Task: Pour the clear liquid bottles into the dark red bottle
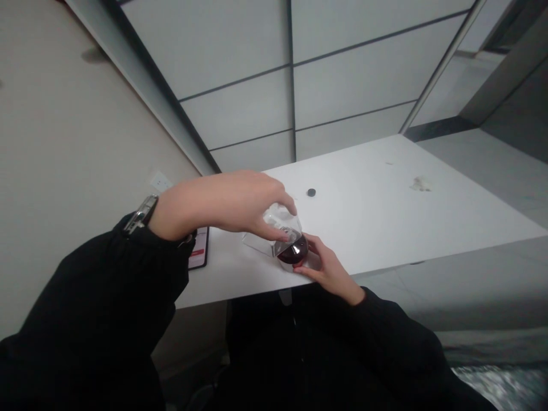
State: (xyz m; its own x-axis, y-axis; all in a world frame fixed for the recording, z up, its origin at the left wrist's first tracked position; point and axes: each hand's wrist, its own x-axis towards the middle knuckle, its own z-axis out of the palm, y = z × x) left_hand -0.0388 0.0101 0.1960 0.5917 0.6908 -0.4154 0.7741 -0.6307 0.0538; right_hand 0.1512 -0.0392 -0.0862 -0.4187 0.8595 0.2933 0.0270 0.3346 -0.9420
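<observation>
Clear glass vessel of dark red liquid, fragile, slippery, best taken at the body; left hand curled over its top, right hand pinching its base narrowly.

Tilted clear glass of dark red liquid

cup: clear and colourless
liquid: very dark red, nearly black, with a white glint
sleeves: plain black
watch band: silver metal links
surface: white, with a pale tan smear near the far edge
disc: solid black
phone: dark edge, red and white on the screen
wall: plain warm beige
ceiling panels: pale grey, in a grid of dark grey lines
floor: light grey, faintly veined
</observation>
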